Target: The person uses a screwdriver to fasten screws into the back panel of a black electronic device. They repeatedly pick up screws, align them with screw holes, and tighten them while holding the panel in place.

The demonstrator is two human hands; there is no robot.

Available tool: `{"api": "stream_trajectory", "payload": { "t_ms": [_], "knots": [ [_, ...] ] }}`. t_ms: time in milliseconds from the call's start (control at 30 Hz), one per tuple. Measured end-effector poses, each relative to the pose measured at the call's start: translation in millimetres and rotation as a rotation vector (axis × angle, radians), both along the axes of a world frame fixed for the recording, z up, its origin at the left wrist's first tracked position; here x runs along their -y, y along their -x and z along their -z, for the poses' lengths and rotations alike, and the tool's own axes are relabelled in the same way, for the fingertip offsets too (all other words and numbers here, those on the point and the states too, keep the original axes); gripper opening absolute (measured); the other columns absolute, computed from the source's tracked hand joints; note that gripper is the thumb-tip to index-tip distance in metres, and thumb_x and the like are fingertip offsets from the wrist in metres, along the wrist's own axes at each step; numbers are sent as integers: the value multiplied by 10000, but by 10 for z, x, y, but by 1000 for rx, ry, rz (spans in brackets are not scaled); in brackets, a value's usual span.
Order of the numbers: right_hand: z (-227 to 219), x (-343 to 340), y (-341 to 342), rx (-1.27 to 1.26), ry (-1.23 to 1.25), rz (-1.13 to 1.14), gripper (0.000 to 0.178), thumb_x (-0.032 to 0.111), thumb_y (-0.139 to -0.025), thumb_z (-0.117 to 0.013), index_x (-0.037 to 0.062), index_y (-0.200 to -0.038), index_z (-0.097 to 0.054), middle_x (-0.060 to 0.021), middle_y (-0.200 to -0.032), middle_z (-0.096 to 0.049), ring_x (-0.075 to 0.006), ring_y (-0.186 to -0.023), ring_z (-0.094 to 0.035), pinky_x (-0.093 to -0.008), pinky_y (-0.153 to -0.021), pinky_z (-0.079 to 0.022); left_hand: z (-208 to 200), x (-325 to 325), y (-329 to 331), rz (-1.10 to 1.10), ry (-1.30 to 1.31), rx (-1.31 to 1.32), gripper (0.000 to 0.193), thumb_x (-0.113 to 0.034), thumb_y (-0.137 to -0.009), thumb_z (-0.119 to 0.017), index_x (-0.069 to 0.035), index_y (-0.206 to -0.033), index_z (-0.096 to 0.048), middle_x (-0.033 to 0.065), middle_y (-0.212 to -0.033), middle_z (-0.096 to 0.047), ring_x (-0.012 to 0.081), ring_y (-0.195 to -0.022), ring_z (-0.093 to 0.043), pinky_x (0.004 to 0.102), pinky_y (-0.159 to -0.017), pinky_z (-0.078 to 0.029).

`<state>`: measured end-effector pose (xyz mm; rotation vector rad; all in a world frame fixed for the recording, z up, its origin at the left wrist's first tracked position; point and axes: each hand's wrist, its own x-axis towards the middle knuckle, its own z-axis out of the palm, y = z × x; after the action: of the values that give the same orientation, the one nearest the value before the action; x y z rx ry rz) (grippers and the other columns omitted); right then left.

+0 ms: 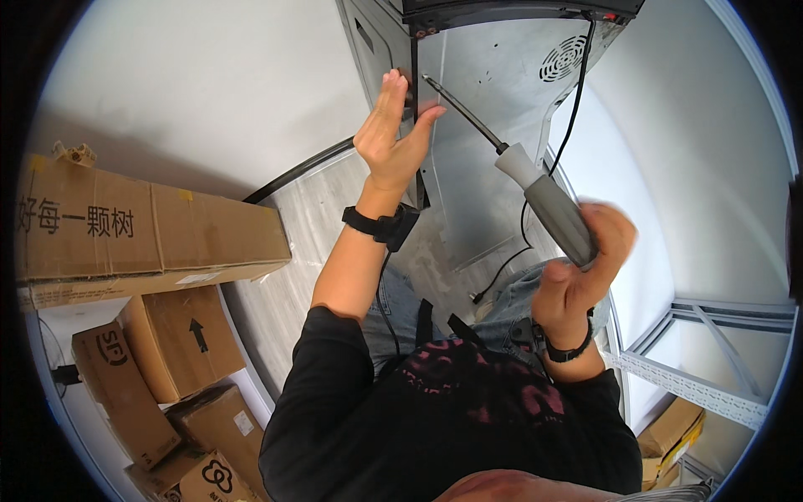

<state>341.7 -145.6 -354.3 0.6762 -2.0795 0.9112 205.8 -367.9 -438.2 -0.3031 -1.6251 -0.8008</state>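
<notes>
My right hand (pixel 577 280) is closed around the grey handle of a screwdriver (pixel 548 209). Its long shaft slants up and left, with the tip close to the left edge of a silvery metal panel (pixel 477 134); I cannot tell whether the tip touches a screw. This panel belongs to a tall metal cabinet with a dark top (pixel 510 12). My left hand (pixel 391 146) is open, its fingers stretched out and thumb spread, against the dark vertical edge beside the panel.
A black cable (pixel 577 100) hangs down the panel's right part, past round vent slots (pixel 563 58). At left, a long cardboard box (pixel 159 222) sits above several smaller cartons (pixel 184 339). A white metal shelf frame (pixel 694 381) stands at lower right near another carton (pixel 669 427).
</notes>
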Motion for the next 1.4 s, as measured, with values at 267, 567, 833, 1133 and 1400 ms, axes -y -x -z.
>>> {"api": "stream_trajectory", "payload": {
  "t_ms": [267, 567, 833, 1133, 1400],
  "knots": [
    [-8, -56, -51, 49, -102, -37, 582, 386, -887, -614, 8, -1290, -430, -147, -1042, -512, -271, -854, -545, -346, -749, -445, -16, 17, -8, -11, -16, -4, 606, -77, -606, -857, 29, -1146, -604, 218, -1088, -646, 338, -1058, -618, 351, -844, -541],
    [43, 20, -28, -58, -102, 42, 490, 316, -958, -487, 11, -1328, -393, -150, -986, -533, -320, -923, -546, -360, -778, -444, -12, 30, -17, 7, -7, -34, 623, -33, -623, -841, 40, -1185, -583, 212, -1131, -630, 292, -1024, -646, 322, -856, -531],
    [296, 58, 41, -177, 86, 7, 654, 482, -883, -560, -27, -1266, -417, -214, -1146, -453, -293, -935, -513, -358, -773, -425, -28, 26, -6, 8, 2, -53, 617, -58, -622, -846, 32, -1176, -589, 208, -1107, -641, 308, -1025, -641, 327, -848, -537],
    [228, 87, 27, -89, 104, 120, 697, 476, -896, -540, -16, -1334, -311, -194, -1097, -485, -265, -1012, -503, -389, -849, -426, -2, 44, -7, -17, 24, -48, 654, -83, -631, -850, 34, -1210, -569, 216, -1071, -652, 284, -953, -674, 296, -782, -550],
    [19, 133, 33, -152, 58, 168, 706, 463, -917, -506, -82, -1330, -332, -217, -1114, -477, -302, -1017, -488, -404, -875, -378, 2, 46, 0, -24, 31, -48, 657, -94, -637, -850, 31, -1217, -566, 217, -1065, -653, 279, -937, -679, 289, -770, -551]
  ]
}}
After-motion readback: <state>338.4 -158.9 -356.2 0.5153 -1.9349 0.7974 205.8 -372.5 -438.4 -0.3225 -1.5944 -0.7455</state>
